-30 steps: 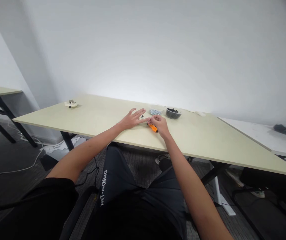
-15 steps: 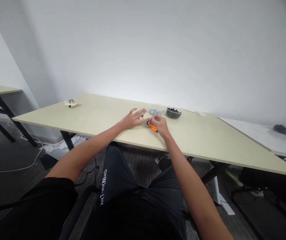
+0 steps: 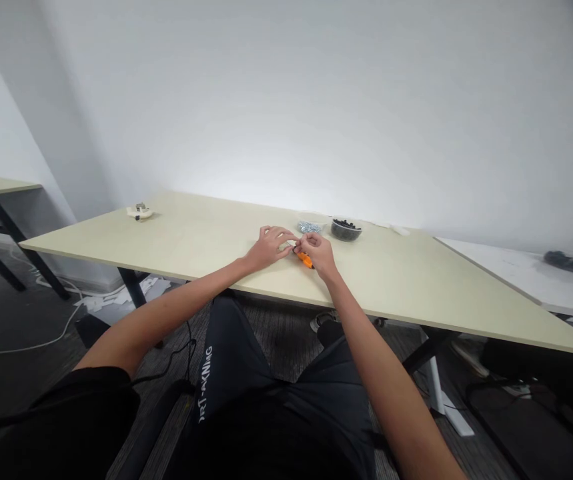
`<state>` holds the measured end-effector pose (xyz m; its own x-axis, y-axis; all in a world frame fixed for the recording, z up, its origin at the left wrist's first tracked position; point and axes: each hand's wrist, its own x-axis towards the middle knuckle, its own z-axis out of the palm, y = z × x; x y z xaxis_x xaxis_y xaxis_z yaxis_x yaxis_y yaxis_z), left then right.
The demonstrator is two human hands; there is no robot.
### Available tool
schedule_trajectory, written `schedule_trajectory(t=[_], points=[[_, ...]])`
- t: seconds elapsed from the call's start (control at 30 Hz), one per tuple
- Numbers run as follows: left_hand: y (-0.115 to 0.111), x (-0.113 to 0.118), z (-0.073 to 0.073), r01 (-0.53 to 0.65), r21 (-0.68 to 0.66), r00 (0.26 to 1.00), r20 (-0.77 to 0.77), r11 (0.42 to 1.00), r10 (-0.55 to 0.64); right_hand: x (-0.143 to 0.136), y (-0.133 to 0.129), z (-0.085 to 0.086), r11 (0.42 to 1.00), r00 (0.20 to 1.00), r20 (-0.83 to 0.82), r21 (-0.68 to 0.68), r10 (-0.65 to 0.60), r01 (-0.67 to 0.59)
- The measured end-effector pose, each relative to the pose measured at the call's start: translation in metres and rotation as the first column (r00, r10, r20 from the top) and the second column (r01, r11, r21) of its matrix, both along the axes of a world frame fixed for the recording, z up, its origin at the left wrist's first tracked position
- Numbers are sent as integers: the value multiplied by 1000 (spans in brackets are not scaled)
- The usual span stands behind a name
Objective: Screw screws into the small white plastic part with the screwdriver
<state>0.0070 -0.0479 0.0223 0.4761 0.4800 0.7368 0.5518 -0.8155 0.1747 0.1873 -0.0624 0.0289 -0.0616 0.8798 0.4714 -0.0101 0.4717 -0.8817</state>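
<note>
My left hand (image 3: 271, 247) rests over the table with its fingers curved and the thumb drawn in towards the forefinger. Whatever lies between those fingertips is too small to name. Close against it, my right hand (image 3: 317, 252) is closed in a pinch, its fingertips meeting those of the left; they hide what is held. Just below the right fingers is an orange object with dark ends (image 3: 305, 261), partly covered by the hand, its kind unclear.
Behind my hands are a clear bag of small silvery pieces (image 3: 309, 227) and a clear bowl of black pieces (image 3: 346, 231). A cream-coloured device with metal on top (image 3: 139, 213) sits at the table's far left. A white table (image 3: 511, 273) adjoins on the right, bearing a dark bundle (image 3: 571, 261).
My left hand's fingers, spread and stretched before, have curled in towards the right fingertips. My right hand stays pinched near the orange object. The view has shifted slightly.
</note>
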Motion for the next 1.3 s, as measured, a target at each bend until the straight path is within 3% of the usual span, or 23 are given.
schedule_trajectory(t=[0.07, 0.13, 0.27, 0.53, 1.3], points=[[-8, 8, 1, 37, -180, 964, 267, 983, 13, -2, -4, 2, 999, 999, -34, 27, 27, -26], [-14, 15, 2, 166, -338, 864, 503, 926, 29, -5, -8, 3, 997, 996, -60, 53, 62, -59], [-22, 24, 1, 418, -436, 704, 710, 797, 20, -11, -17, -2, 993, 996, -49, 94, 77, -72], [-24, 25, -7, 476, -492, 684, 728, 729, 45, -12, -20, -8, 994, 996, -74, 102, 54, -47], [-29, 25, -6, 463, -461, 682, 731, 757, 28, -13, -23, -8, 999, 995, -91, 32, 34, -31]])
